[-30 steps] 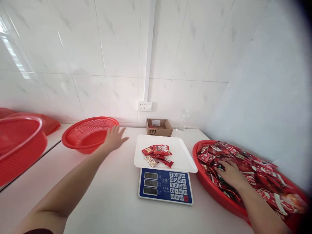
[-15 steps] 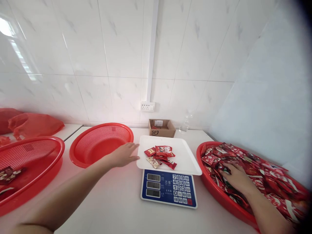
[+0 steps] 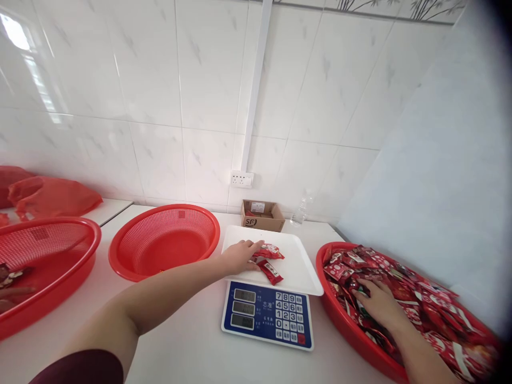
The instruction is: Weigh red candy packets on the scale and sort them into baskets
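Observation:
A blue electronic scale [image 3: 267, 316] with a white weighing tray [image 3: 296, 264] stands in the middle of the white counter. Several red snack packets [image 3: 271, 262] lie on the tray. My left hand [image 3: 239, 256] rests on the tray's left part, its fingers lying over the packets' left end; I cannot see whether it grips any. My right hand [image 3: 379, 304] lies palm down, fingers spread, on the heap of red packets [image 3: 416, 298] in the red basket [image 3: 343, 314] on the right.
An empty red mesh basket [image 3: 165, 246] stands left of the scale. Another red basket [image 3: 44, 266] at far left holds a few packets. Red plastic bags [image 3: 52, 194] lie behind it. A small cardboard box [image 3: 261, 214] and a clear bottle [image 3: 298, 212] stand by the tiled wall.
My left hand has moved right, from over the empty mesh basket's rim onto the weighing tray and the packets. My right hand stays on the heap. The view has shifted a little.

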The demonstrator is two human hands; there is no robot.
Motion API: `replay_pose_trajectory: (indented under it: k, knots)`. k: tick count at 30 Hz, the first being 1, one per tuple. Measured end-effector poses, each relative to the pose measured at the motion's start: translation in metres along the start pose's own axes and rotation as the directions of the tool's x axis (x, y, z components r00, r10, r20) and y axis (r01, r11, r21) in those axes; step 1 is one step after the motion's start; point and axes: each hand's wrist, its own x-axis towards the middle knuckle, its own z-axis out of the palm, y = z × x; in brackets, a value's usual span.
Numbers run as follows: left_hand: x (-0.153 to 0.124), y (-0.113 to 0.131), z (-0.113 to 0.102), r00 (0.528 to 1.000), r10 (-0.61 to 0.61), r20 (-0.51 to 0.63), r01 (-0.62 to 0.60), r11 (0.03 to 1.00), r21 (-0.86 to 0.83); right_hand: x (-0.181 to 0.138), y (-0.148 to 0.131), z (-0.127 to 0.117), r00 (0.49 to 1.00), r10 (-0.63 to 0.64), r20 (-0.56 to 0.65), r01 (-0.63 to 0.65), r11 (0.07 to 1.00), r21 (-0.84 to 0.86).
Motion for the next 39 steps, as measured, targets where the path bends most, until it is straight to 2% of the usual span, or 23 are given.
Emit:
replay_pose_trajectory:
  k: [4,7,12,16,19,21,23,25,27,31,35,39]
  knots:
    - [-0.001,-0.007,-0.006,0.998,-0.057,-0.027,0.055,0.997,-0.048,0.001,0.003,0.003,1.0,-0.018,-0.014,0.018,1.0,0.013]
    - [-0.009,-0.017,-0.019,0.991,-0.101,-0.091,0.096,0.994,-0.059,0.0,0.003,0.003,1.0,-0.019,-0.012,0.02,1.0,0.022]
    - [-0.041,-0.053,-0.056,0.945,-0.238,-0.225,0.246,0.969,0.011,-0.001,0.002,0.002,1.0,-0.016,-0.003,0.016,1.0,0.025]
    - [-0.061,-0.077,-0.071,0.911,-0.333,-0.245,0.36,0.93,0.077,-0.002,-0.001,0.0,1.0,-0.023,-0.021,0.024,0.999,0.041]
    - [-0.059,-0.069,-0.063,0.934,-0.282,-0.22,0.311,0.943,0.114,-0.003,-0.003,-0.002,1.0,0.007,-0.013,-0.007,0.999,0.052]
    - [-0.047,-0.053,-0.05,0.971,-0.179,-0.157,0.198,0.973,0.116,-0.004,-0.005,-0.004,1.0,0.023,-0.011,-0.022,0.998,0.058]
    - [-0.03,-0.033,-0.036,0.998,-0.013,-0.054,0.017,0.997,0.082,-0.004,-0.006,-0.005,1.0,0.019,-0.017,-0.018,0.998,0.061]
    - [-0.01,-0.014,-0.023,0.991,0.128,0.035,-0.129,0.991,0.034,-0.005,-0.006,-0.006,1.0,0.012,-0.018,-0.011,0.998,0.057]
    - [0.01,0.0,-0.012,0.972,0.214,0.094,-0.216,0.976,0.017,-0.005,-0.006,-0.007,1.0,0.008,-0.013,-0.008,0.999,0.047]
    - [0.04,0.012,0.002,0.958,0.235,0.163,-0.246,0.968,0.053,-0.006,-0.003,-0.006,1.0,-0.013,-0.02,0.014,0.999,0.043]
    - [0.049,0.015,0.008,0.976,0.211,0.062,-0.217,0.968,0.124,-0.004,0.001,-0.003,0.998,-0.044,-0.046,0.047,0.997,0.059]
    - [0.048,0.017,0.011,0.99,0.139,-0.005,-0.137,0.977,0.163,-0.003,0.002,-0.003,0.999,-0.034,-0.027,0.036,0.997,0.073]
